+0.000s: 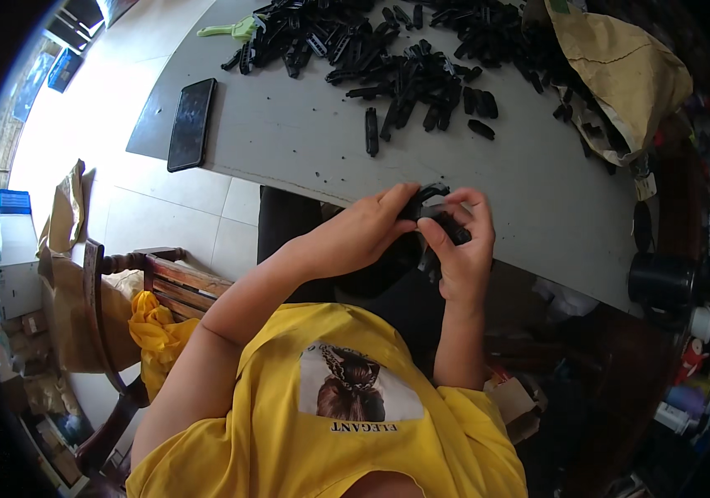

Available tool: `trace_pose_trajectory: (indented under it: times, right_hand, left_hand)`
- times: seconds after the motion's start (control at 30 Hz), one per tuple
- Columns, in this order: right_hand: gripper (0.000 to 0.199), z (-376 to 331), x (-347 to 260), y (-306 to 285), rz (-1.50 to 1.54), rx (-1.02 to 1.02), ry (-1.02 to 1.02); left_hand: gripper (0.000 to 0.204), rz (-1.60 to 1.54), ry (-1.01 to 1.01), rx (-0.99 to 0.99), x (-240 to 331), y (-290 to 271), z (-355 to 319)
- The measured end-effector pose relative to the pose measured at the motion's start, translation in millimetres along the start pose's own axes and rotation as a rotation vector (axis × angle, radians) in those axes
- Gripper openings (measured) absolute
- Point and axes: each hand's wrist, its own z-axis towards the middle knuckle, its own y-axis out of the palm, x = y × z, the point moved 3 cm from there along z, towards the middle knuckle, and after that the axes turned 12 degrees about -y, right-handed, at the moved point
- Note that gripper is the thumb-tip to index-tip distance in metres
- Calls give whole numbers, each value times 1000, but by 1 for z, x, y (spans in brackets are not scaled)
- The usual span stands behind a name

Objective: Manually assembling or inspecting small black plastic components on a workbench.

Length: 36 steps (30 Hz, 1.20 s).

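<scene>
Black plastic is what the work turns on, and most of it is judged still to be handled: a large heap of black plastic pieces [405, 58] is spread across the far half of the grey table [305, 141], while only one small bundle is in the hands. No separate finished lot can be made out, so how much has been completed cannot be told.

Taken from the left: one dark phone [192, 124] lies flat near the table's left edge, well apart from the heap. One pale green tool [235, 31] (its exact kind is too small to tell) rests at the heap's far left end. The loose pieces are too many and too overlapped to be counted; a few strays lie singly on the near side of the pile.

At the table's near edge, the left hand [363, 232] is closed around the held black parts [438, 217], its fingers curled over the top. The right hand [463, 249] grips the same bundle from the other side, thumb and fingers pinched on it. How many parts the bundle contains is hidden by the fingers.

One crumpled brown paper sack [620, 75] sits at the right end of the table.
</scene>
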Motion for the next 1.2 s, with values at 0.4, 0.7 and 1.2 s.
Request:
trace_pose_trajectory:
  times: [0.4, 0.7, 1.2]
  right_hand:
    - [20, -38, 38, -12, 9, -325, 236]
    - [21, 102, 80, -58, -1122, -33, -306]
    - [28, 18, 37, -3, 110, 105, 137]
  left_hand:
    - [27, 211, -60, -163, -37, -1, -16]
    - [20, 829, -228, 365, -77, -25, 62]
    - [25, -247, -418, 97, -54, -3, 15]
